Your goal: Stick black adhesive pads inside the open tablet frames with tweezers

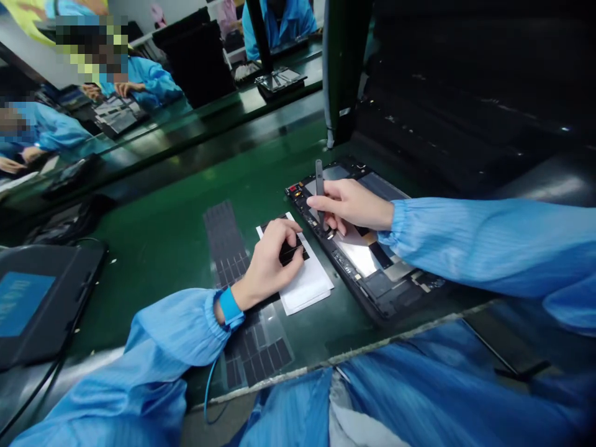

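Note:
An opened tablet (372,273) lies back-up on the green mat, its boards and metal plates exposed. My right hand (349,205) is closed round a dark stick-shaped tool (319,180), whose tip presses down on the tablet's upper left part. My left hand (272,261) rests on a white sheet (310,285) just left of the tablet. Its fingers are curled over small black strips (293,248) stuck on that sheet. Whether the fingers pinch one strip is hidden. A blue wrist strap (230,307) with a cord circles my left wrist.
A long sheet of dark rectangular stickers (228,248) lies under my left forearm. A dark flat case (37,298) sits at the left edge. Black trays (465,93) stack behind the tablet. Other people in blue coats work across the belt (139,81).

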`<state>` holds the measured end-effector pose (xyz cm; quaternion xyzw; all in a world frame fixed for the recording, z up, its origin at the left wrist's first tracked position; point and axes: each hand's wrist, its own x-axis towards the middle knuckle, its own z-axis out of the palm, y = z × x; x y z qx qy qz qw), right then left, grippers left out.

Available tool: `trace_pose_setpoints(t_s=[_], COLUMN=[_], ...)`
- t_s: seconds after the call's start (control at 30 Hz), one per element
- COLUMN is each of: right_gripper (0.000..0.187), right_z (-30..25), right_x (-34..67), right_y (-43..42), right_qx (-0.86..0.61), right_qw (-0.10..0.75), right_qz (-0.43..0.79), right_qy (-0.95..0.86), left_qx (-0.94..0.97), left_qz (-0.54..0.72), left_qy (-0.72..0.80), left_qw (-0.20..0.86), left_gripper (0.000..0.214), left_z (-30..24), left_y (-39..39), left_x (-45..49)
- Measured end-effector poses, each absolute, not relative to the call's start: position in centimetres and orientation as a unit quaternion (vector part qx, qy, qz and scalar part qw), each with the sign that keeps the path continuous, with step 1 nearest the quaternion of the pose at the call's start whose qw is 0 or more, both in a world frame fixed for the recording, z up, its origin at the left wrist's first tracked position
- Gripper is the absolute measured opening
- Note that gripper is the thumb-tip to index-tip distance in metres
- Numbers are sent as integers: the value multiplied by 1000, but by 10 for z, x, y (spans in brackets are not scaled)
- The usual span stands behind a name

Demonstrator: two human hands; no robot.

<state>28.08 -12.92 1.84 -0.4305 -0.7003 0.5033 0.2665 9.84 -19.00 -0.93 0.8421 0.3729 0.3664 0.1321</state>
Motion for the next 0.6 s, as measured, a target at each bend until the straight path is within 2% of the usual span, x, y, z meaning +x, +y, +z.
trace_pose_setpoints(t_s=[0.37,0.6], right_gripper=[21,22], right_z=[15,14], right_x=[281,281], right_y=[-125,-124], right_qx=[-436,-435], right_qw=[284,289], right_qz=[509,502], right_qy=[-686,-690], left_qx=[909,929], left_qz=[310,267], left_qy=[256,237], left_qw=[107,100], left_gripper=[21,19], left_z=[-7,-7], left_y=[-195,-194], left_x=[97,97])
